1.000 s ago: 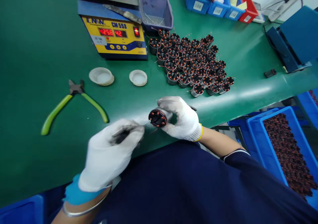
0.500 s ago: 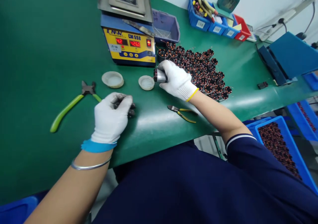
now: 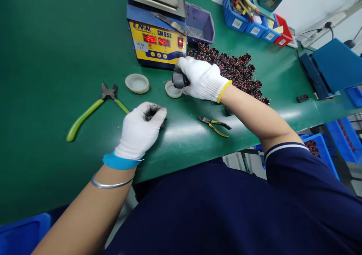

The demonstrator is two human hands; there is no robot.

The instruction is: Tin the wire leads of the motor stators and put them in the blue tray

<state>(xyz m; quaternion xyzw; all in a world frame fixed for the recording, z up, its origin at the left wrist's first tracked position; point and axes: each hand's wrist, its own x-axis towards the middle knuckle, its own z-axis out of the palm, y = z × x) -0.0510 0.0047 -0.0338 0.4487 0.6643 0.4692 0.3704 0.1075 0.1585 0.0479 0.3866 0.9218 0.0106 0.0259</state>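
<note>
My right hand, in a white glove, is closed round a grey cylindrical motor stator and holds it over a small white dish in front of the yellow and blue machine. My left hand, also gloved, rests on the green mat with its fingers curled round a small dark part. Many copper-wound stators stand in rows behind my right hand.
Green-handled cutters lie to the left, small yellow-handled cutters near the mat's front edge. A second white dish, a purple bin, blue and red bins and a blue box stand around. A blue crate sits below.
My right hand carried the stator from near my body out to the white dish by the machine. My left hand settled on the mat, still closed on the dark part.
</note>
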